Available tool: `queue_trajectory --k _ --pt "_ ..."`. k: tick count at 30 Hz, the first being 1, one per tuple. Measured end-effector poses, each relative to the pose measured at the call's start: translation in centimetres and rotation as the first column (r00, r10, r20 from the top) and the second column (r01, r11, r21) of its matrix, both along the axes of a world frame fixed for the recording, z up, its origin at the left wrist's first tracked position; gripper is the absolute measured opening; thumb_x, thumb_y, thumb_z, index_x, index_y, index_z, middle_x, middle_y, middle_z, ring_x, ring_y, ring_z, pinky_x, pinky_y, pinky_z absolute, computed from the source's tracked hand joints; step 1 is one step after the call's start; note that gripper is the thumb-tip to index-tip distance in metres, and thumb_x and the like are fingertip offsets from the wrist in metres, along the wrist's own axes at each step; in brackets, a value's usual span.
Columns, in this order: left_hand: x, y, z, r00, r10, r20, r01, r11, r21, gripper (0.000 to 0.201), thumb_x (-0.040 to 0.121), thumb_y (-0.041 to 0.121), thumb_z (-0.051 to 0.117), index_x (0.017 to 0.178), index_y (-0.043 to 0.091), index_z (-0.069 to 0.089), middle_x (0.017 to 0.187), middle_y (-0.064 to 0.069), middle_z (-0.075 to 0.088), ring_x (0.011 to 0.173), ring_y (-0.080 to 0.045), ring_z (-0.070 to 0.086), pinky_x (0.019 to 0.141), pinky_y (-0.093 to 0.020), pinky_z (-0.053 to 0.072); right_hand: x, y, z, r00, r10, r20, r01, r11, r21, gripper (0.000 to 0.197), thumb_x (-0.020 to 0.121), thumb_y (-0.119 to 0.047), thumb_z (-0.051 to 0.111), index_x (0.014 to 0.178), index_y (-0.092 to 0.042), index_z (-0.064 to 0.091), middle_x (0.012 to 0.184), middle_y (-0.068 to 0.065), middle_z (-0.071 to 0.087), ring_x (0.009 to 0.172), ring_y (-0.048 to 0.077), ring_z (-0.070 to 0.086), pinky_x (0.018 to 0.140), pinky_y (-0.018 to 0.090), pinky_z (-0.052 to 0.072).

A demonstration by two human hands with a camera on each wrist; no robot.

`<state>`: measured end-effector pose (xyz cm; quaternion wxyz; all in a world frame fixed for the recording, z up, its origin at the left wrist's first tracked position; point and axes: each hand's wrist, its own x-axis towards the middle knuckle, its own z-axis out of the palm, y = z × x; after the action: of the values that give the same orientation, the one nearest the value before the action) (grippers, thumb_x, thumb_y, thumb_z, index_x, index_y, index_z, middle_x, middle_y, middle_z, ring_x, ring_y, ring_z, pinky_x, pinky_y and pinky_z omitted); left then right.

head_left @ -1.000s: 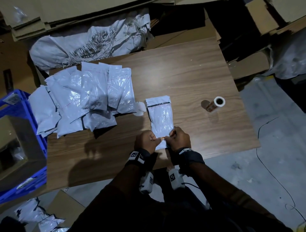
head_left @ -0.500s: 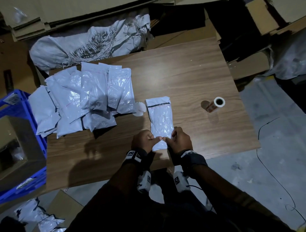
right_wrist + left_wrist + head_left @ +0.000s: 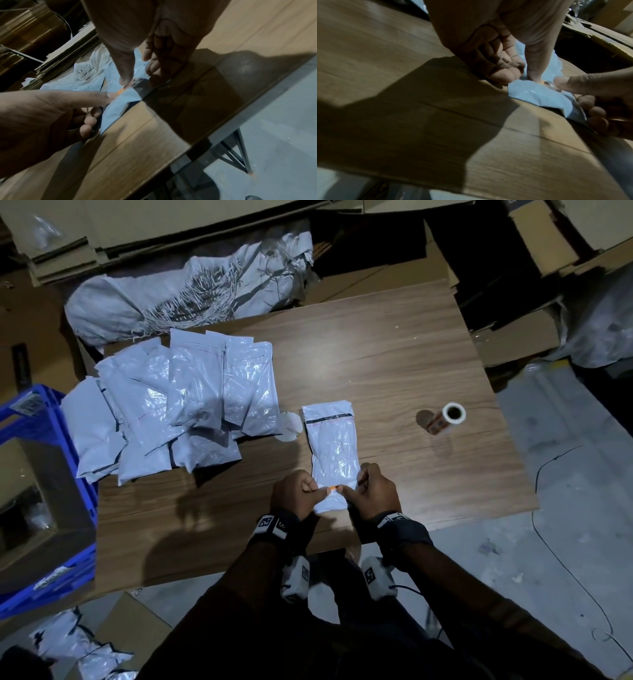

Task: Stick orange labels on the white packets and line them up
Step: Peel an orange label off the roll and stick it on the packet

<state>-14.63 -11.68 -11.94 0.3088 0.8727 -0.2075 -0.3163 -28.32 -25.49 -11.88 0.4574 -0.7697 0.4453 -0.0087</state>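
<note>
- From the head view we see our left hand [image 3: 295, 494] and right hand [image 3: 372, 492] side by side at the near end of a white packet [image 3: 334, 448] that lies flat on the table [image 3: 394, 361], its long side running near to far.
- Both hands have the fingers curled under, and the two thumbs point toward each other, pressing on a small orange label [image 3: 333, 489] at the packet's near end.
- A pile [image 3: 178, 405] of more white packets lies overlapping on the left of the table, well apart from our hands; a label roll [image 3: 445, 421] lies on the right of the table.
- A blue crate [image 3: 44, 508] stands left of the table, a grey sack [image 3: 178, 292] lies at its far side, and flat cardboard [image 3: 513, 285] is stacked beyond.
- From the left wrist view our left hand [image 3: 496, 54] has its fingers folded into the palm and its thumb stretched down onto the packet [image 3: 537, 97]; the right thumb comes in from the right, and a sliver of label [image 3: 542, 82] shows between the two thumb tips.
- From the right wrist view our right hand [image 3: 154, 44] presses its thumb tip on the packet [image 3: 123, 102], with the other fingers bent beside it touching the packet's edge.
- Our left hand [image 3: 42, 115] reaches in from the left, its thumb tip on the label [image 3: 121, 91] and its fingers curled under at the packet's edge.
</note>
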Motion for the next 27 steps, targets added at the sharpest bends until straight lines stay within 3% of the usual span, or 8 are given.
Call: queue_trajectory --k 6,13,18,20,22,23,25,27 --pt "0.0 0.5 -0.4 0.997 0.052 -0.049 -0.053 0.998 -0.033 0.028 0.07 0.03 0.089 0.073 0.021 0.062 0.07 0.004 0.065 0.069 -0.018 0.065 0.062 -0.04 0.057 -0.2 -0.3 -0.1 0.999 -0.033 0.005 0.033 0.999 0.01 0.025 0.082 -0.017 0.071 0.097 -0.018 0.051 0.073 0.001 0.064 0.076 0.027 0.063 0.071 0.04 0.053" --pt "-0.1 0.7 -0.5 0.985 0.155 -0.072 -0.163 0.978 -0.132 0.026 0.078 0.02 0.086 0.095 0.015 0.067 0.083 0.0 0.068 0.078 -0.019 0.068 0.072 -0.031 0.055 -1.0 -1.7 0.9 0.997 -0.026 0.068 0.026 1.0 0.001 0.028 0.082 -0.025 0.075 0.107 -0.014 0.07 0.085 -0.01 0.059 0.095 0.024 0.059 0.084 0.032 0.045" --pt "0.1 -1.0 0.7 0.986 0.101 -0.132 -0.116 0.987 -0.113 0.028 0.081 0.02 0.085 0.105 0.014 0.07 0.092 0.0 0.069 0.091 -0.023 0.069 0.08 -0.034 0.056 -0.1 -2.0 1.4 0.991 0.006 0.133 -0.013 0.999 0.049 0.031 0.074 -0.037 0.067 0.098 -0.018 0.068 0.1 0.0 0.067 0.099 0.024 0.061 0.085 0.036 0.049" --pt "0.4 -1.9 1.3 0.983 0.109 -0.145 -0.129 0.982 -0.139 0.025 0.082 0.018 0.084 0.102 0.013 0.07 0.087 0.003 0.069 0.089 -0.015 0.071 0.074 -0.024 0.054 0.3 -2.6 2.1 0.985 -0.064 0.161 0.044 0.992 0.122 0.02 0.082 -0.022 0.072 0.1 -0.02 0.064 0.098 0.0 0.07 0.092 0.021 0.066 0.079 0.033 0.05" --pt "0.8 -2.8 2.1 0.985 0.118 -0.124 -0.137 0.977 -0.163 0.022 0.082 0.014 0.083 0.097 0.009 0.067 0.077 0.007 0.062 0.073 0.005 0.063 0.064 -0.008 0.043 0.8 -3.4 2.9 0.981 -0.093 0.173 0.065 0.985 0.16 0.022 0.087 -0.011 0.073 0.105 -0.018 0.062 0.095 -0.003 0.071 0.087 0.015 0.067 0.073 0.028 0.048" --pt "1.1 -3.2 2.7 0.985 0.119 -0.121 -0.14 0.974 -0.177 0.023 0.081 0.013 0.083 0.095 0.009 0.065 0.073 0.007 0.059 0.065 0.006 0.058 0.062 -0.007 0.041 1.0 -3.8 3.3 0.98 -0.084 0.183 0.055 0.986 0.159 0.024 0.088 -0.01 0.072 0.108 -0.017 0.061 0.094 -0.005 0.071 0.085 0.013 0.067 0.07 0.024 0.047" --pt "1.9 -3.9 3.6 0.981 0.125 -0.145 -0.156 0.962 -0.222 0.028 0.078 0.018 0.085 0.094 0.011 0.064 0.076 0.003 0.061 0.066 0.001 0.056 0.07 -0.016 0.048 1.5 -4.8 4.4 0.975 -0.063 0.213 0.034 0.99 0.139 0.028 0.088 -0.009 0.071 0.112 -0.016 0.058 0.091 -0.007 0.069 0.083 0.008 0.065 0.065 0.016 0.045" --pt "2.7 -4.4 4.5 0.972 0.14 -0.189 -0.189 0.943 -0.275 0.036 0.07 0.034 0.085 0.095 0.018 0.066 0.085 0.0 0.071 0.078 -0.013 0.067 0.079 -0.036 0.057 2.1 -5.5 5.5 0.964 -0.069 0.256 0.037 0.991 0.13 0.033 0.087 -0.009 0.072 0.115 -0.018 0.056 0.091 -0.006 0.068 0.082 0.011 0.066 0.066 0.022 0.046"
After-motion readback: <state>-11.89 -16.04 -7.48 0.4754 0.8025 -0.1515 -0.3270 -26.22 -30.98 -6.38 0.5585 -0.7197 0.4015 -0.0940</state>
